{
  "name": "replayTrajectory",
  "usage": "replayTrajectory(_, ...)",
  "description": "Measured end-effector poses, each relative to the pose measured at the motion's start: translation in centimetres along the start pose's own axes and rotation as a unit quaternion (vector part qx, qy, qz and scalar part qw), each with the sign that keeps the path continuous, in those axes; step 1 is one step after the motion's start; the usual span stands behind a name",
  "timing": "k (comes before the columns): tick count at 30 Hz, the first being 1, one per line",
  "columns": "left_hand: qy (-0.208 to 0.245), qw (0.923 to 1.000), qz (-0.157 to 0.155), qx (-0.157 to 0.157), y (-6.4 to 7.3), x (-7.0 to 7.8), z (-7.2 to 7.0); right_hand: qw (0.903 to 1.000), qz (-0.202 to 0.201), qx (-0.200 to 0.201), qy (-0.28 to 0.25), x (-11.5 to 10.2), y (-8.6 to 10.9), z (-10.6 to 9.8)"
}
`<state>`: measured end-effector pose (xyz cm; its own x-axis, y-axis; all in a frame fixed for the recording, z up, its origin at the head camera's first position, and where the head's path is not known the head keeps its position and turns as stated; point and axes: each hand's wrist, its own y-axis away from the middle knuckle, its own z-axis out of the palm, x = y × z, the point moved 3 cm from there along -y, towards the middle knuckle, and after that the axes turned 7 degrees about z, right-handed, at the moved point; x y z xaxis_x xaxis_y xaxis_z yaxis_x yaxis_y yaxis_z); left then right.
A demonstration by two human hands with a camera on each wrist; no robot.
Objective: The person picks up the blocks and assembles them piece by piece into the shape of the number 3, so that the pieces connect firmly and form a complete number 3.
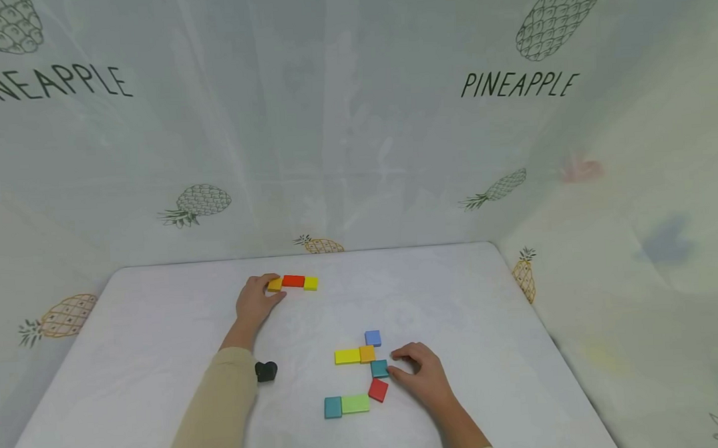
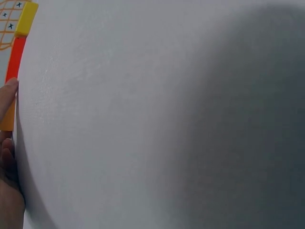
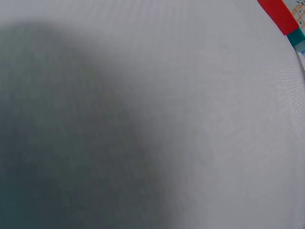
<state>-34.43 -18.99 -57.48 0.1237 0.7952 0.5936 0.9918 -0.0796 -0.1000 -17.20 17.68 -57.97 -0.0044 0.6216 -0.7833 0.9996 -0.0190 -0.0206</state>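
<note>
In the head view, my left hand (image 1: 258, 300) is at the far row of blocks, thumb and fingers around the orange block (image 1: 275, 285) at its left end. A red block (image 1: 293, 281) and a yellow block (image 1: 311, 284) continue that row rightward. The left wrist view catches only part of the left hand (image 2: 6, 102), at its left edge. My right hand (image 1: 424, 375) rests near the table with fingers loosely bent and a gap between thumb and index finger. Its thumb tip is at the right edge of a teal block (image 1: 379, 369); contact cannot be told.
Around the teal block lie a blue block (image 1: 373, 338), another orange block (image 1: 367, 354), a long yellow block (image 1: 347, 357) and a tilted red block (image 1: 378, 390). Nearer are a green block (image 1: 355, 404) and a second teal block (image 1: 333, 407). A black object (image 1: 266, 371) sits by the left sleeve.
</note>
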Motion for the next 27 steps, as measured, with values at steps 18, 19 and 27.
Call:
replayTrajectory(18,0.048,0.9986,0.006,0.020,1.6,0.6,0.3,1.0000,0.005,0.000,0.005,-0.2,0.0,0.0)
replayTrajectory(19,0.051,0.9985,0.005,0.020,1.7,0.6,0.3,1.0000,0.004,0.000,0.004,-0.2,0.0,0.0)
replayTrajectory(27,0.121,0.9926,-0.014,0.010,3.0,2.6,0.3,0.9998,-0.018,0.000,-0.011,-0.3,0.2,-0.1)
